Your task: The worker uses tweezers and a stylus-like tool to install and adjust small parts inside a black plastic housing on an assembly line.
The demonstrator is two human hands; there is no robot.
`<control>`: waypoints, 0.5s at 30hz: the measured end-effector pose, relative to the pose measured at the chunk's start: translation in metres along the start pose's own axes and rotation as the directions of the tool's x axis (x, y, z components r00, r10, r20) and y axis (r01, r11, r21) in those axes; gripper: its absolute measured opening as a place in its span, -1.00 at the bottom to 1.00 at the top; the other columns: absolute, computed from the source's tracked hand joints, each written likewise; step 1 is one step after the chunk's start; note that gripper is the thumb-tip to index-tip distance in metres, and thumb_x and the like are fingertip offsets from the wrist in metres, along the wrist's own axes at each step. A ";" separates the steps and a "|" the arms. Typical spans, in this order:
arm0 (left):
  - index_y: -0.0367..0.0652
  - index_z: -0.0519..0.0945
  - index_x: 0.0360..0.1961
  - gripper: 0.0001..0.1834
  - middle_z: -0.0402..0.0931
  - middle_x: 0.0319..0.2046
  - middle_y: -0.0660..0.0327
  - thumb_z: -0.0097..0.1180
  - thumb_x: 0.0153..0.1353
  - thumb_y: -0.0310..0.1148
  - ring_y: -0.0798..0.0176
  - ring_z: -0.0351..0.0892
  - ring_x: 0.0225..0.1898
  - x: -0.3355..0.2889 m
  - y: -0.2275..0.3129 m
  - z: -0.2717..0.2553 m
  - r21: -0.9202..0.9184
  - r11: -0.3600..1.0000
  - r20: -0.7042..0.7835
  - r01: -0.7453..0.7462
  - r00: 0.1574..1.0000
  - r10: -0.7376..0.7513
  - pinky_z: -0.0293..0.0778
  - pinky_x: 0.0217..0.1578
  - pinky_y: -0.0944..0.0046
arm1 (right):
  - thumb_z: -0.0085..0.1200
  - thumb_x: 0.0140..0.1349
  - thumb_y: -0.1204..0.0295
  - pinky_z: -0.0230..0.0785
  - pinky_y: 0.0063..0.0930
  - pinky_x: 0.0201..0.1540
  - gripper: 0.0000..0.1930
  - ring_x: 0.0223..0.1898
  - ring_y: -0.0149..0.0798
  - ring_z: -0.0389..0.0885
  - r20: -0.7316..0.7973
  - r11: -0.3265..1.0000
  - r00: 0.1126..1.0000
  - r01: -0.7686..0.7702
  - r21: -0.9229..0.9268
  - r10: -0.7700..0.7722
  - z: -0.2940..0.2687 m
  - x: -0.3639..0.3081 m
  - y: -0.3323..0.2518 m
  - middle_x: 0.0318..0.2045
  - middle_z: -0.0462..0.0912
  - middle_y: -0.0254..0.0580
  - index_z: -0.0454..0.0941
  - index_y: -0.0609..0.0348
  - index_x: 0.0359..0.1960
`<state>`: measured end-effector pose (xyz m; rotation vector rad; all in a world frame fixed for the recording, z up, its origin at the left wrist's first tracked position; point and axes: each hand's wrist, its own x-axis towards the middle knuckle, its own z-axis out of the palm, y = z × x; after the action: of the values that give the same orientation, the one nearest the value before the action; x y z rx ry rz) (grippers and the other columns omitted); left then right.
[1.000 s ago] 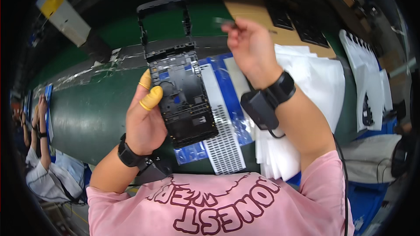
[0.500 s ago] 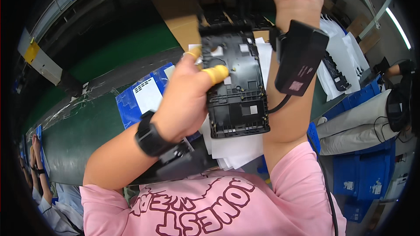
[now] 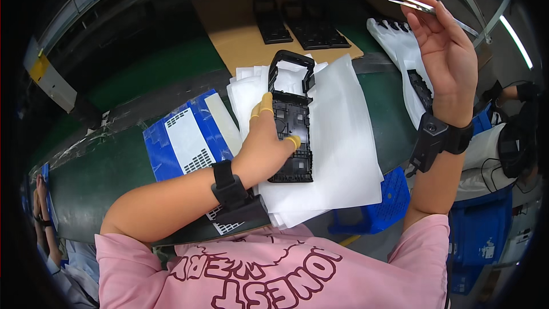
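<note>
A black plastic housing point(image 3: 297, 115) with an open frame at its far end lies on a stack of white sheets point(image 3: 343, 160). My left hand point(image 3: 264, 144) grips it along its left side, thumb over the inner face and fingers at the edge; yellow covers sit on several fingertips. Small pale patches show on the housing's inner face. Raised at the upper right, away from the housing, my right hand point(image 3: 452, 63) holds metal tweezers point(image 3: 414, 4), whose tips point left. I see nothing between those tips.
Several similar black housings point(image 3: 272, 22) lie on brown cardboard point(image 3: 223, 23) at the back. A blue panel with white printed strips point(image 3: 163, 150) is left of the sheets. White wrapping with black parts point(image 3: 397, 51) lies right, above a blue stool point(image 3: 389, 203). Other people are at both sides.
The housing has come down onto the white sheets in my left hand and looks smaller. My right hand has moved to the right, bringing the tweezers into plain view.
</note>
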<state>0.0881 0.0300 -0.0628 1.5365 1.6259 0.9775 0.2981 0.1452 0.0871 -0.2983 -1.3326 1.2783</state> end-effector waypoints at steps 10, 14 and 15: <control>-0.30 0.37 -0.13 -0.55 0.17 0.00 -0.20 0.10 -0.10 -0.38 -0.13 0.03 0.13 0.155 -0.016 -0.080 0.370 0.912 -0.547 -0.178 0.752 0.369 0.13 0.06 0.17 | -0.02 0.11 0.41 0.39 -0.42 -0.14 -0.79 -0.35 -0.20 0.54 -0.151 0.917 0.968 0.239 0.318 -0.200 0.119 0.036 0.001 -0.38 0.55 -0.03 0.39 0.27 -0.27; -0.29 0.49 -0.26 -0.67 0.37 -0.15 -0.15 0.06 -0.03 -0.30 -0.09 0.36 -0.11 0.235 -0.057 -0.099 0.448 0.892 -0.453 0.061 0.876 0.168 0.34 -0.12 0.18 | -0.04 0.14 0.40 0.30 -0.63 -0.31 -0.81 -0.42 -0.48 0.47 0.222 0.937 0.919 -0.345 0.049 0.326 0.137 -0.054 0.064 -0.44 0.54 -0.24 0.46 0.31 -0.34; -0.29 0.51 -0.30 -0.69 0.41 -0.20 -0.14 0.04 0.00 -0.26 -0.09 0.45 -0.20 0.254 -0.060 -0.099 0.478 0.868 -0.398 0.132 0.914 0.080 0.40 -0.19 0.17 | -0.06 0.16 0.41 0.32 -0.66 -0.26 -0.79 -0.31 -0.46 0.49 0.263 0.869 0.837 -0.494 -0.010 0.479 0.132 -0.077 0.070 -0.40 0.54 -0.20 0.46 0.32 -0.28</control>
<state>-0.0438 0.2762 -0.0635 1.7060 2.3358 0.9533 0.1743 0.0457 0.0315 -0.4648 -1.4900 1.8340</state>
